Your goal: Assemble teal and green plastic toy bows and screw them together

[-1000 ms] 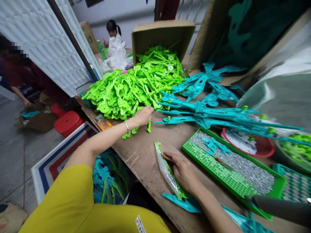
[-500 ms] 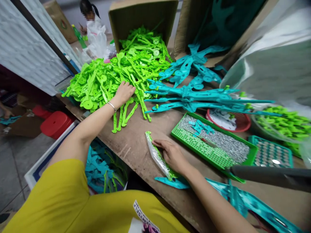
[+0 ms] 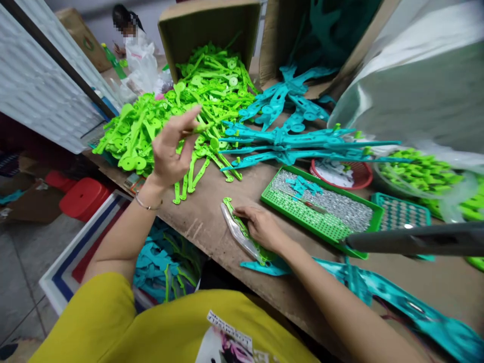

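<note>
My left hand (image 3: 174, 148) is raised in front of the heap of green plastic parts (image 3: 143, 126). Its thumb and fingers pinch a thin green part that points to the right. My right hand (image 3: 260, 227) rests low over the table, its fingers closed on a long green strip (image 3: 242, 229) lying along a clear, shiny curved piece (image 3: 238, 237). Beneath that hand, the tip of a long teal part (image 3: 264, 267) shows. Several green strips (image 3: 191, 176) lie at the near edge of the heap.
Teal parts (image 3: 283, 151) stack across the table's middle. A green tray (image 3: 321, 209) holds small metal pieces. Right of it are a red basket (image 3: 361, 174) and a bowl of green pieces (image 3: 419, 171). A dark bar (image 3: 412, 239) juts in from the right. A person (image 3: 130, 33) sits behind.
My left hand has lifted off the heap, moved nearer, and now holds a green part. My right hand keeps its hold. The view has shifted slightly.
</note>
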Demonstrator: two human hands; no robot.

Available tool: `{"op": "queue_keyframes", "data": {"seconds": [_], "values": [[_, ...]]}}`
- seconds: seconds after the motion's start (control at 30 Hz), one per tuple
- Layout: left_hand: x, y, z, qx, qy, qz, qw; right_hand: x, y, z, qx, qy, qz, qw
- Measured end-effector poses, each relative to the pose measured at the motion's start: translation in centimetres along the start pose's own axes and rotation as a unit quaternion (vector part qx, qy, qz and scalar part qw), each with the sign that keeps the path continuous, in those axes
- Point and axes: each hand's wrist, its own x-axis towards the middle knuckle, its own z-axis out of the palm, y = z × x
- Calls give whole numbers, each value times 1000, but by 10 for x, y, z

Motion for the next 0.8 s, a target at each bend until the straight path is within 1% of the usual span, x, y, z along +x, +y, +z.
{"op": "queue_keyframes", "data": {"seconds": [0.07, 0.1, 0.17, 0.2, 0.23, 0.27, 0.33, 0.4, 0.43, 0.47, 0.5, 0.53, 0.57, 0.6, 0.63, 0.7, 0.73, 0.8], "values": [[-9, 30, 0, -64, 84, -9, 994, 2, -3, 1, -11, -4, 5, 1000], [-13, 43, 1, -91, 119, -29, 988, 3, -4, 1, -15, -9, 9, 1000], [-23, 60, 5, -136, 159, -85, 974, 5, -5, -1, -13, -20, 18, 1000], [-29, 63, 7, -156, 164, -117, 967, 5, -5, -4, -6, -16, 27, 1000], [-35, 63, 9, -176, 158, -149, 960, 5, -5, -8, 1, 4, 40, 999], [-42, 61, 11, -195, 143, -184, 953, 4, -6, -14, 11, 40, 57, 998], [-58, 52, 16, -230, 97, -264, 932, -1, -12, -28, 37, 159, 92, 982], [-75, 46, 23, -256, 51, -351, 899, -11, -29, -43, 46, 273, 106, 955], [-83, 45, 28, -267, 34, -390, 881, -17, -41, -49, 34, 301, 100, 948], [-90, 47, 35, -277, 20, -424, 862, -23, -56, -53, -2, 292, 87, 952], [-96, 50, 41, -287, 12, -451, 845, -29, -70, -54, -54, 248, 64, 965], [-101, 54, 48, -298, 7, -472, 830, -34, -83, -52, -107, 184, 29, 977], [-106, 59, 55, -309, 1, -488, 816, -39, -94, -49, -160, 134, 3, 978], [-109, 63, 62, -319, -4, -499, 806, -42, -100, -44, -211, 93, -1, 973], [-112, 65, 67, -326, -10, -505, 799, -43, -101, -39, -252, 61, 1, 966], [-119, 64, 74, -324, -26, -504, 800, -42, -89, -29, -307, 34, 28, 951], [-123, 61, 75, -309, -37, -497, 810, -41, -77, -26, -322, 37, 41, 945], [-133, 54, 72, -246, -74, -468, 846, -36, -48, -23, -349, 58, 65, 933]]}}
